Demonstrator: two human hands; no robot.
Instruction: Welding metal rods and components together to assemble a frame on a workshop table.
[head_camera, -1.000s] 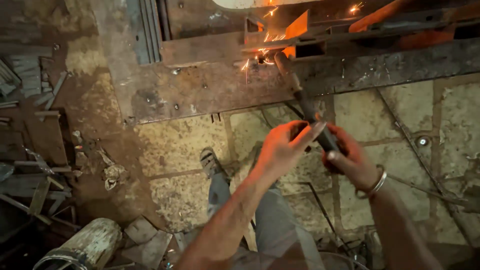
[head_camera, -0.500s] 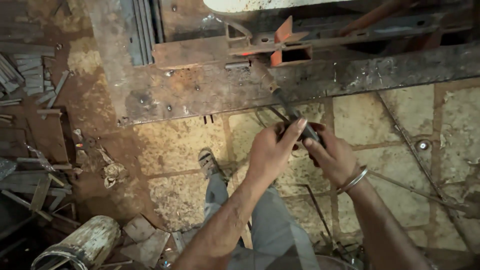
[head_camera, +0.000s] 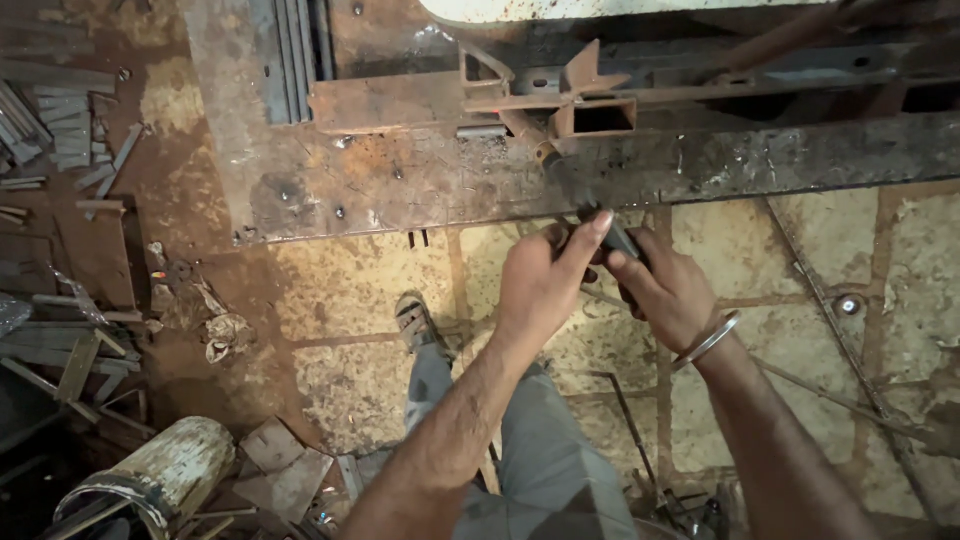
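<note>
- Head view, looking down: one dark welding electrode holder (head_camera: 612, 240) sits at centre right, just near of a rusty steel workbench edge (head_camera: 400, 190), its rod reaching up and left to a joint on the metal frame (head_camera: 560, 105).
- Two hands hold it. The right hand (head_camera: 668, 290) is wrapped closed around the handle; one metal bangle (head_camera: 708, 340) circles that wrist.
- The left hand (head_camera: 545, 275) curls around the front of the holder, fingers pinched narrow against it, touching the right hand.
- The frame is rust-coloured square tube and angle pieces, lying across the far side of the bench.
- Below the hands: one sandalled foot (head_camera: 415, 322) and a grey trouser leg, standing on a cracked yellowish stone floor (head_camera: 350, 290).
- Near left: one pale, worn cylinder drum (head_camera: 165, 475) lies on its side.
- Far left: a heap of many scrap metal strips (head_camera: 55, 130), too jumbled to count.
</note>
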